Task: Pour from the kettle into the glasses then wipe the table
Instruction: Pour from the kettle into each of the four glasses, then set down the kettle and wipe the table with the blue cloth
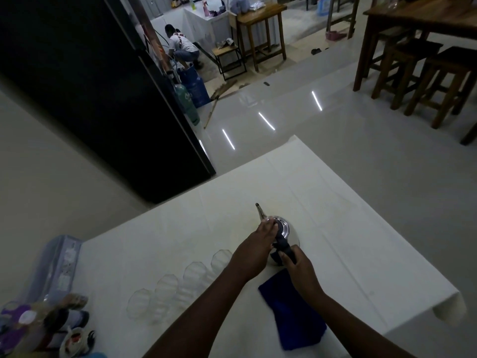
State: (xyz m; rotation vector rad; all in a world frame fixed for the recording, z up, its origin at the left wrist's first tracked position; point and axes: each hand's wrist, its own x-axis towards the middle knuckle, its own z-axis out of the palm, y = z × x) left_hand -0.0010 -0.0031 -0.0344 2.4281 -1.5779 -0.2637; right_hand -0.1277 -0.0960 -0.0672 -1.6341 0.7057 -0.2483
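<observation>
1. On the white-covered worktop (322,202) in front of us stands the metal kettle (285,229), upright, its thin spout (259,210) pointing away from us.
2. Our left hand (254,250) reaches across to the top of the kettle; its fingers (268,226) are drawn together on the lid area, though we cannot tell just what they pinch there.
3. Our right hand (300,273) is at the near side of the kettle, its fingers (286,259) curled shut around the dark handle (282,244).
4. Four clear glasses (180,285) stand in a slanting row to the left of the kettle, from one near our left wrist down to one toward the near left corner; in this dim light we cannot tell whether anything is in them.
5. A blue cloth (294,313) lies flat on the worktop just beside the kettle on our near side, partly under our right forearm.
6. At the left edge of the worktop we see a translucent plastic container (58,264) and, nearer us, a blurred cluster of small bottles and jars (44,324).
7. Beyond the worktop a tall black cabinet (90,86) stands on the glossy floor, wooden stools (426,71) sit at the far right, and a person (182,46) crouches in the background.
</observation>
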